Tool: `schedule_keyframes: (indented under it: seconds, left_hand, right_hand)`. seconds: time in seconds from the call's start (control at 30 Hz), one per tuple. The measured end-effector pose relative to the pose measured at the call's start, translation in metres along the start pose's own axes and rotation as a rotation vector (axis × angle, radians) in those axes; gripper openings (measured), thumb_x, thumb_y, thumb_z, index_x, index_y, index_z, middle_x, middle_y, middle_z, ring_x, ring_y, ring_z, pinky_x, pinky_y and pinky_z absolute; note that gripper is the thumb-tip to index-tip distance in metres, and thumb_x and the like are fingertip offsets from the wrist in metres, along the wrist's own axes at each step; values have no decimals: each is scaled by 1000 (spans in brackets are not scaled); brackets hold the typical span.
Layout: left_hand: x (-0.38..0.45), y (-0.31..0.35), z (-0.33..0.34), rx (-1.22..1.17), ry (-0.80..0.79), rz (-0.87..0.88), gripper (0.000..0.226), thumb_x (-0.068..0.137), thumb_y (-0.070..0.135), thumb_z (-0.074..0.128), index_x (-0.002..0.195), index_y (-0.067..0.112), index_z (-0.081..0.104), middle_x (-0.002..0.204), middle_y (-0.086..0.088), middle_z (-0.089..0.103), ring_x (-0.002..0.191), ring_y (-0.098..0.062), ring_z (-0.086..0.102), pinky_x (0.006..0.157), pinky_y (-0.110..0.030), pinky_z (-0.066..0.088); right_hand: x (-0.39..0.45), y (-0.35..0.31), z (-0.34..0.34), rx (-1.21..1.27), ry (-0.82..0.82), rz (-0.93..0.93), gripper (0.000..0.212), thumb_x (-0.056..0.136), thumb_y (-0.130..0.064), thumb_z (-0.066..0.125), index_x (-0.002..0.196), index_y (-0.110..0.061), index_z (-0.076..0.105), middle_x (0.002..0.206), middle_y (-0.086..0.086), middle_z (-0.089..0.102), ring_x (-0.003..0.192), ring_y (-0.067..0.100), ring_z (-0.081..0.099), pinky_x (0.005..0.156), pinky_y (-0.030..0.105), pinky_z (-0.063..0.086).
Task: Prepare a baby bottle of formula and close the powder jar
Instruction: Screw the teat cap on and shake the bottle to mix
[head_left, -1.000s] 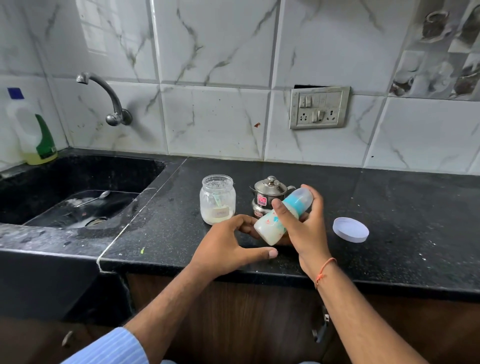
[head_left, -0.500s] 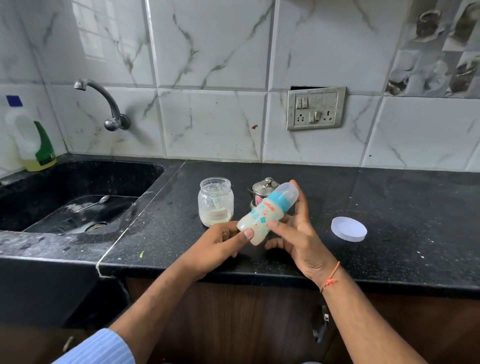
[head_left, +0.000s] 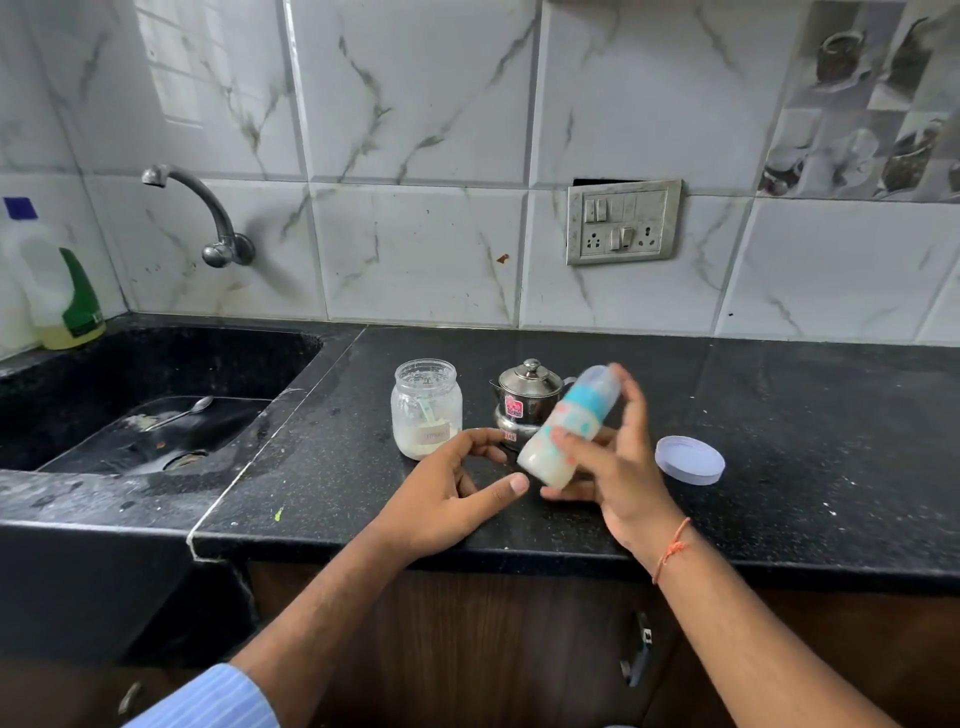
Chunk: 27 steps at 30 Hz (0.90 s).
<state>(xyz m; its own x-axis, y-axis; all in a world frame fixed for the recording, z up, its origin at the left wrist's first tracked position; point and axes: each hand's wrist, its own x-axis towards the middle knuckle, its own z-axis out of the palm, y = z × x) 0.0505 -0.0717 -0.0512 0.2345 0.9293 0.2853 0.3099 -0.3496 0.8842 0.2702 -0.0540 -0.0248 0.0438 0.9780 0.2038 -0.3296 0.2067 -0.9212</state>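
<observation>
Holding the baby bottle tilted just right of the frame's centre, the right hand curls its fingers around the milky lower body, and the bottle's outline is blurred. In this single head view the bottle carries its blue collar and clear cap and holds white liquid, so filling, capping and most of the mixing look done. The left hand hovers just left of the bottle, fingers loosely bent and thumb stretched toward its base, gripping nothing; whether the thumb touches the bottle cannot be told. The powder jar stands at centre on the black counter, open-mouthed, a scoop inside. Its white lid lies flat, right of the hands and well apart from the jar. Closing the jar appears to be the main step left.
</observation>
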Motion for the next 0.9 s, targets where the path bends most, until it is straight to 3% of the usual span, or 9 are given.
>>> schedule_keyframes:
  seconds: [0.13,0.17,0.27,0.4,0.5,0.63,0.73,0.87,0.9]
  left_hand:
    - [-2,0,0,19,14,-6,80,75,73,82,144,39,59,129,22,68,65,-8,58,68,-27,56]
    - [-3,1,2,25,19,-8,83,75,72,83,146,38,58,130,22,68,64,-8,58,68,-28,56]
    - [-4,2,3,34,19,9,84,73,69,87,146,38,57,131,22,68,62,-11,60,65,-30,56]
    - [-4,1,3,65,20,3,90,72,72,89,148,39,55,133,24,66,64,-12,65,67,-29,59]
    - [-5,0,3,90,26,26,88,71,69,91,146,41,56,133,24,66,63,-10,65,66,-32,59]
    - [-3,-2,4,106,31,28,87,69,70,92,144,44,57,134,22,65,62,-10,64,67,-32,60]
    - [-4,-1,3,128,43,34,90,67,68,94,145,41,57,131,22,67,63,-9,64,65,-30,59]
    - [-4,-2,4,149,32,38,90,69,68,95,145,41,56,135,25,63,63,-7,64,66,-26,58]
    - [-4,-2,4,152,40,40,91,69,68,95,146,41,55,135,25,63,63,-6,63,66,-26,58]
  right_hand:
    - [6,0,-7,229,275,-72,73,93,-7,80,141,-44,38,132,10,66,110,41,75,66,58,64]
    - [6,0,-7,232,284,-54,72,92,-9,81,140,-42,38,134,11,64,111,41,75,67,57,64]
    - [1,6,3,-14,50,-41,82,84,-3,87,139,-44,43,130,16,67,110,36,74,71,58,65]
    - [10,4,-3,325,357,-83,75,90,-10,83,139,-41,37,135,8,63,118,39,73,69,56,65]
    - [5,10,8,88,107,-32,78,83,-5,89,133,-46,45,130,16,66,109,36,75,67,52,65]
    - [10,11,4,342,351,-88,76,89,-9,85,138,-42,37,137,11,63,114,36,74,67,55,65]
    - [7,16,11,116,107,-10,78,83,-7,90,134,-45,44,134,15,65,107,31,75,68,54,66]
    - [9,11,7,305,341,-82,75,88,-11,86,137,-41,38,133,7,64,115,36,73,66,56,65]
    - [10,10,7,258,308,-68,75,87,-13,87,136,-42,39,134,11,64,114,38,74,67,58,65]
